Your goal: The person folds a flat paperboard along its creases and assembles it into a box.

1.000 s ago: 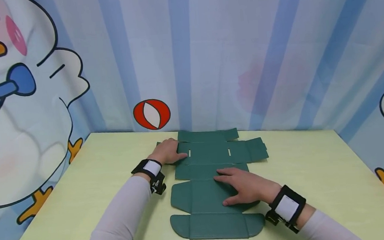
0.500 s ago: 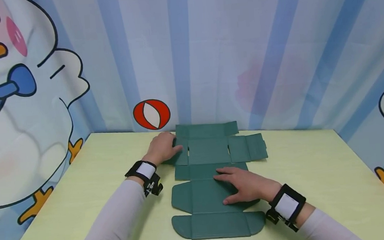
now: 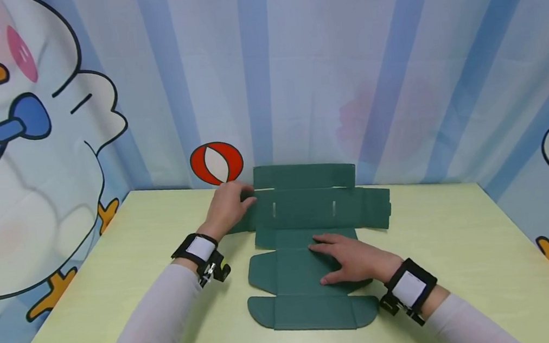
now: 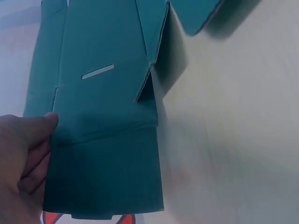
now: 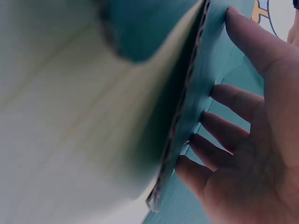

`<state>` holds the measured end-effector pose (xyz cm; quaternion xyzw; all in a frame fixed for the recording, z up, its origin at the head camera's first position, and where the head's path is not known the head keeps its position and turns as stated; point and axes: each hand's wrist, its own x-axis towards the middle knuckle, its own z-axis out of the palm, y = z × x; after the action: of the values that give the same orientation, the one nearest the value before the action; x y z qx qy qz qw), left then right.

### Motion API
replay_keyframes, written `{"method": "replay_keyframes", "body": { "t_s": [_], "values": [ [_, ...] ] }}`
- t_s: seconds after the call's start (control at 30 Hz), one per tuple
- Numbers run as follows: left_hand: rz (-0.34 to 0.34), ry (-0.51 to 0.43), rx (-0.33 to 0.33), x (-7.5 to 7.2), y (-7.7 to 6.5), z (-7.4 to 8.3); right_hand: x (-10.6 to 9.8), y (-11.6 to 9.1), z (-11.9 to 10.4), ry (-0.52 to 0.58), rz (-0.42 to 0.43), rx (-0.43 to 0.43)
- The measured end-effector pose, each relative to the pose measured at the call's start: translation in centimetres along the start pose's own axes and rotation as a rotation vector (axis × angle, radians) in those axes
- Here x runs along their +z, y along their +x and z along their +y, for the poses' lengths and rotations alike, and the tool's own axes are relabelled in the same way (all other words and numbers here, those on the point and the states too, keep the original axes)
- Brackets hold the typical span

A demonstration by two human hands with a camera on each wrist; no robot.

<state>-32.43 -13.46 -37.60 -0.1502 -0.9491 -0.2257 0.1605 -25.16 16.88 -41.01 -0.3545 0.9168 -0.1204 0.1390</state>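
Observation:
A dark green unfolded cardboard box (image 3: 308,272) lies on the table in the head view, its near panels flat and its far panels raised toward the backdrop. My left hand (image 3: 226,205) grips its far left edge. In the left wrist view the thumb (image 4: 51,122) is on top of the cardboard (image 4: 103,107), with curled fingers partly hidden behind it. A narrow slot cuts through that panel. My right hand (image 3: 353,257) rests on the middle panel with spread fingers. The right wrist view has its fingertips (image 5: 205,119) touching the cardboard (image 5: 191,93).
Pale yellow table (image 3: 459,264) surrounds the cardboard. Behind the table hangs a blue striped curtain (image 3: 306,81) with cartoon ducks and a red and white ball. Both wrists wear black straps with small cameras; the left strap (image 3: 198,249) is beside the cardboard.
My left hand has moved away and slightly left, lifting the far panels. The box's far end has risen against the curtain, and its near end has slid slightly away. My right hand stays nearly still.

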Motion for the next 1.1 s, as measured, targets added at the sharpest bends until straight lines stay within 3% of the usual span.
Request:
{"method": "replay_keyframes", "body": {
  "t_s": [0.3,0.63,1.1],
  "values": [
    [0.085,-0.112,-0.040,0.2,-0.8,0.6,-0.4,0.1,1.0,0.001,0.009,-0.008],
    [0.085,-0.005,0.051,0.6,-1.3,0.9,-0.5,0.2,1.3,0.005,0.028,-0.029],
    [0.108,0.044,0.031,1.3,-1.4,0.7,-0.1,0.1,0.9,-0.041,0.047,-0.007]
  ]
}}
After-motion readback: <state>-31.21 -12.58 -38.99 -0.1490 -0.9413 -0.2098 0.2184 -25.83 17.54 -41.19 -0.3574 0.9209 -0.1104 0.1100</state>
